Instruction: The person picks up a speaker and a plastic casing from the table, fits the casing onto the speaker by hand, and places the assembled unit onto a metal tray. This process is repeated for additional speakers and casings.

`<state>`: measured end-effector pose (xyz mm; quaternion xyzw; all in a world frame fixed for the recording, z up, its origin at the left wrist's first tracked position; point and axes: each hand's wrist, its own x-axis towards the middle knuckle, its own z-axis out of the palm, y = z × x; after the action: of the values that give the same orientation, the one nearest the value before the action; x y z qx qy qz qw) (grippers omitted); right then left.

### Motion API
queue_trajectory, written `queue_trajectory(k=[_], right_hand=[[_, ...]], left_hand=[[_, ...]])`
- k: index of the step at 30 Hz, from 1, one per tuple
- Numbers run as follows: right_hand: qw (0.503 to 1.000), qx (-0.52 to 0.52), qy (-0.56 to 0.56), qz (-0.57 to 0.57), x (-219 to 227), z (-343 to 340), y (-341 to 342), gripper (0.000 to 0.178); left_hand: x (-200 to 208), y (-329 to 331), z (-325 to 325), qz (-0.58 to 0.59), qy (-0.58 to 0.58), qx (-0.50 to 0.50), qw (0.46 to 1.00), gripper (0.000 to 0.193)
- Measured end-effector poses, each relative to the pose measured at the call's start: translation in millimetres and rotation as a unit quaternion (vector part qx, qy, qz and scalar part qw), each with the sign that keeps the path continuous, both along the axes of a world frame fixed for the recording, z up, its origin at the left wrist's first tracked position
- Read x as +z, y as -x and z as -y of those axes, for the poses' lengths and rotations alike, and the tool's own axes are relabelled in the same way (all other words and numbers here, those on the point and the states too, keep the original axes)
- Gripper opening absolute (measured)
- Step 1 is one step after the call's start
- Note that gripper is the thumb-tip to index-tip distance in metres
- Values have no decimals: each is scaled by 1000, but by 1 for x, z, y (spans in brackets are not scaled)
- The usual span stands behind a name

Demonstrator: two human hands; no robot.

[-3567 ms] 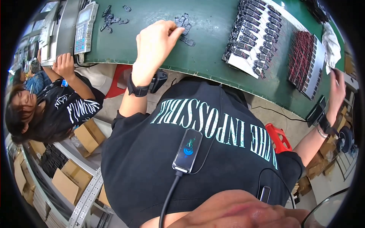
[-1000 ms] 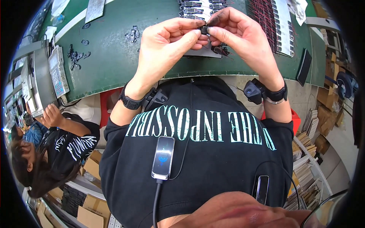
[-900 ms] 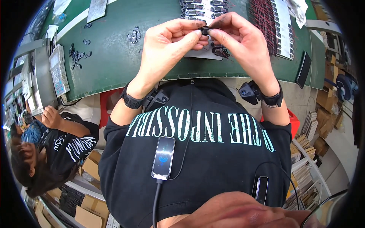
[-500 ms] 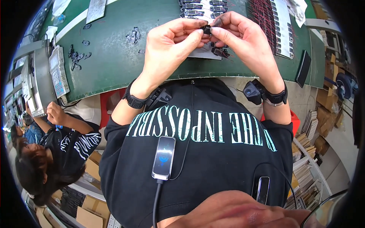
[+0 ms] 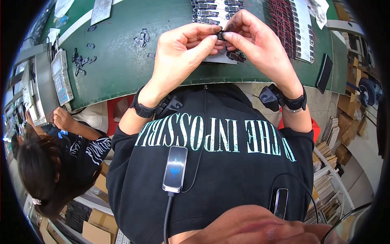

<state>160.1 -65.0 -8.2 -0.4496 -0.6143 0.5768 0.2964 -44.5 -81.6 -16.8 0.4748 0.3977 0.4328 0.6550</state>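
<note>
Between my hands is a small black part (image 5: 220,35), held above a white board. My left hand (image 5: 176,51) pinches it from the left between thumb and fingertips. From the other side my right hand (image 5: 260,44) grips it with the thumb, its fingers curled and the fingertips smudged dark. Fingers cover most of the part, so its exact kind is unclear. On the white board (image 5: 221,57) below lie rows of small black rectangular modules (image 5: 208,13) with thin wires. One dark module with reddish wires (image 5: 236,56) sits just under my right hand.
Loose black parts (image 5: 142,38) and another cluster (image 5: 80,61) lie on the green table (image 5: 118,73). A second board (image 5: 301,32) with modules and red wires stands at the right, near a black phone-like slab (image 5: 324,73). Another person (image 5: 61,162) works at the left beside a keypad device (image 5: 61,77).
My fingers have shifted slightly around the black part, and the right index finger sits higher. The person at the left has lowered and turned their head.
</note>
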Motion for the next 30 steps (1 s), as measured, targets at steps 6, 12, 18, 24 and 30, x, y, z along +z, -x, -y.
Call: queue_trajectory(k=[6,12,18,24,30], right_hand=[[997,-3,-50,56,9,7,8,17],[999,34,-9,28,6,3,3,18],[992,71,62,-79,-8,0,-8,19],[994,34,54,-84,-7,5,-9,21],[971,11,-210,110,0,12,3,19]], left_hand=[[2,2,3,-11,0,0,1000,22],[1,5,4,-3,26,-21,999,22],[3,7,6,-2,54,-43,998,22],[3,8,3,29,94,-49,994,22],[-4,10,-2,35,103,-35,993,23]])
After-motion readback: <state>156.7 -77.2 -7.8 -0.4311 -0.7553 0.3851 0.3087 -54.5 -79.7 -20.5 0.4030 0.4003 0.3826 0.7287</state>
